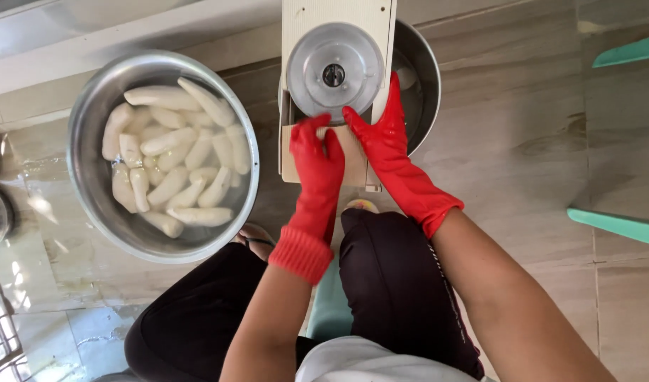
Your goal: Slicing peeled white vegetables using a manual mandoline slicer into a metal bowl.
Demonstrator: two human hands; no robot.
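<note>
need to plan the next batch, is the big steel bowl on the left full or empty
Partly full. The steel bowl holds a pile of peeled white roots in shallow water, with bare wall above them.

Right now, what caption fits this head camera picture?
Red-gloved left hand and right hand at a slicer, bowl of peeled roots beside.

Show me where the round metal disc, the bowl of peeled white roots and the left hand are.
round metal disc [334, 62], head view, its shiny face
bowl [80, 120], head view, left rim
left hand [316, 152], head view, glove back
</note>
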